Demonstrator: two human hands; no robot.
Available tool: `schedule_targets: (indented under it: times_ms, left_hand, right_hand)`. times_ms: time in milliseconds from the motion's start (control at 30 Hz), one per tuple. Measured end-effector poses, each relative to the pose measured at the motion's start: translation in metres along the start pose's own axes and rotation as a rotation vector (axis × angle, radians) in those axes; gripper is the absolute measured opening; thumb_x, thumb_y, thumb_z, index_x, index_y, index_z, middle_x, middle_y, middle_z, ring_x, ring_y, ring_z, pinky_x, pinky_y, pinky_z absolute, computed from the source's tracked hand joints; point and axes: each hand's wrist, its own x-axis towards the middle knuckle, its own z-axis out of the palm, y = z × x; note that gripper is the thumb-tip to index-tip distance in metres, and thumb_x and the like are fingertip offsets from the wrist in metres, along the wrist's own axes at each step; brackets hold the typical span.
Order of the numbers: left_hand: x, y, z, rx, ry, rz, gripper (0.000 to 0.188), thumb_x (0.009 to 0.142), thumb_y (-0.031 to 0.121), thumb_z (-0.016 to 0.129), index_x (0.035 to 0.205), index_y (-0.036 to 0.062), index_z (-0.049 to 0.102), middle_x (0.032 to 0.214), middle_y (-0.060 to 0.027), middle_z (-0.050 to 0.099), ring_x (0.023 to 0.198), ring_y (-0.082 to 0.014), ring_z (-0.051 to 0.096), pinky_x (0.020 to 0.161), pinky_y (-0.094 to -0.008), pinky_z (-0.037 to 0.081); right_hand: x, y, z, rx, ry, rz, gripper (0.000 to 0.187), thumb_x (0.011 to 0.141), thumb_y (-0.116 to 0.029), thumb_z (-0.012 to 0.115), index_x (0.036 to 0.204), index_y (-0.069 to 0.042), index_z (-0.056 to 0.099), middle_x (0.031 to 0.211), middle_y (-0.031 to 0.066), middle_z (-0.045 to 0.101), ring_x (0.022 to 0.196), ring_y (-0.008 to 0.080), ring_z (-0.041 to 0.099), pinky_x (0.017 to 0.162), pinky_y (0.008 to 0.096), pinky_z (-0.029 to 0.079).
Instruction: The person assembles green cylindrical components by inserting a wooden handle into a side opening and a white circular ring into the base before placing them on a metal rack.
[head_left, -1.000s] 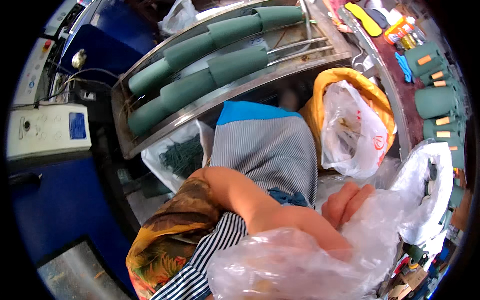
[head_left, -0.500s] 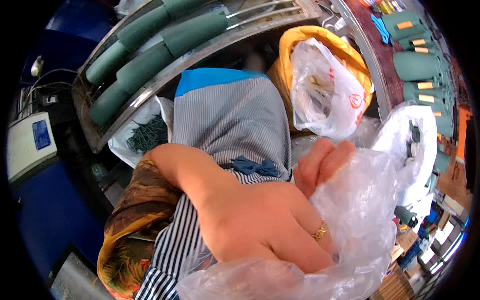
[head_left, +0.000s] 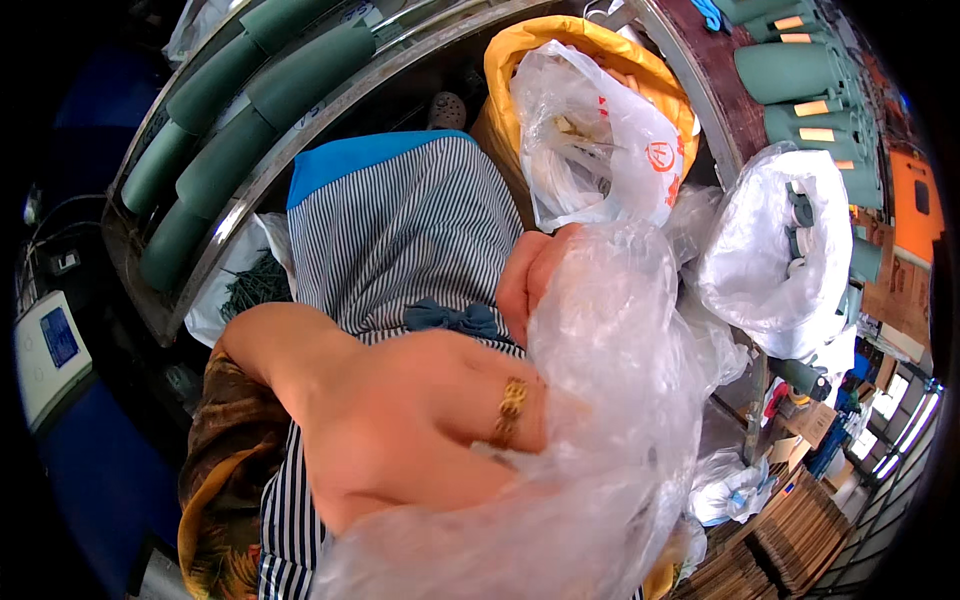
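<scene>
Head view; entries by size, largest first. Clear plastic bag (head_left: pixel 625 400), crumpled, spread over the lap from lower centre toward the right; its film is cloudy, so contents, if any, cannot be told. Striped apron (head_left: pixel 395 225) behind and left of the bag, blue along its far edge; a blue bow (head_left: pixel 452 318) on it, between the hands. Metal-edged tray (head_left: pixel 238 212) at upper left, bearing dark green sleeves (head_left: pixel 318 75); yellow sack (head_left: pixel 503 90) beyond the right hand, a white printed bag (head_left: pixel 640 165) in its mouth. Left hand (head_left: pixel 415 425) back upward, fingers running under the film; fingertips covered, so whether they pinch anything cannot be told; white bag (head_left: pixel 755 285) well apart at right, small dark green and pale pieces inside. Right hand (head_left: pixel 525 282) partly hidden, fingers curled at the bag's upper left edge; it appears to hold the film narrowly; gold ring (head_left: pixel 509 412) on the left hand.

Step in hand, judged: two-handed handling of the clear bag, left hand reaching in at its near side; the next move calls for a steady right-hand hold and careful left fingers, as thin film could snag on the ring.
</scene>
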Motion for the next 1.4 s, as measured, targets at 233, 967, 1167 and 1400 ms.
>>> schedule_targets:
  times_ms: [233, 967, 1167, 1400]
  left_hand:
    - [-0.001, -0.002, 0.002, -0.050, -0.019, -0.021, 0.028, 0.090, 0.021, 0.057, 0.104, -0.0030, 0.059, 0.098, -0.0132, 0.060, 0.081, -0.0229, 0.059, 0.069, -0.0317, 0.048]
    - [-0.084, -0.174, -0.081, -0.401, 0.647, -0.787, 0.052, 0.090, 0.014, 0.059, 0.137, 0.0043, 0.041, 0.133, -0.0106, 0.049, 0.121, -0.0183, 0.049, 0.105, -0.0339, 0.041]
    - [-0.070, -0.238, -0.073, -0.138, 0.084, -1.020, 0.048, 0.086, 0.012, 0.064, 0.131, 0.0058, 0.047, 0.123, -0.0074, 0.055, 0.114, -0.0161, 0.053, 0.098, -0.0319, 0.044]
    - [-0.065, -0.260, -0.092, 0.499, 0.622, -0.849, 0.038, 0.083, 0.008, 0.069, 0.116, 0.0035, 0.050, 0.106, -0.0067, 0.054, 0.095, -0.0151, 0.055, 0.082, -0.0281, 0.047]
  right_hand:
    - [0.015, 0.000, 0.004, -0.031, -0.087, 0.011, 0.031, 0.087, -0.008, 0.061, 0.117, -0.002, 0.056, 0.107, 0.0049, 0.063, 0.097, 0.0126, 0.059, 0.088, 0.0285, 0.048]
    - [0.059, 0.017, -0.019, -1.351, 0.102, -0.737, 0.045, 0.074, -0.028, 0.069, 0.113, -0.006, 0.064, 0.135, 0.0224, 0.047, 0.125, 0.0422, 0.043, 0.102, 0.0434, 0.039]
    - [0.059, 0.070, -0.133, -1.375, 0.351, -0.378, 0.037, 0.067, -0.008, 0.071, 0.104, -0.006, 0.064, 0.138, 0.0223, 0.045, 0.125, 0.0407, 0.046, 0.102, 0.0412, 0.041]
    - [0.118, 0.072, -0.229, -1.950, 0.194, -0.234, 0.012, 0.076, -0.010, 0.060, 0.085, -0.009, 0.068, 0.101, 0.0118, 0.063, 0.097, 0.0329, 0.059, 0.083, 0.0415, 0.050]
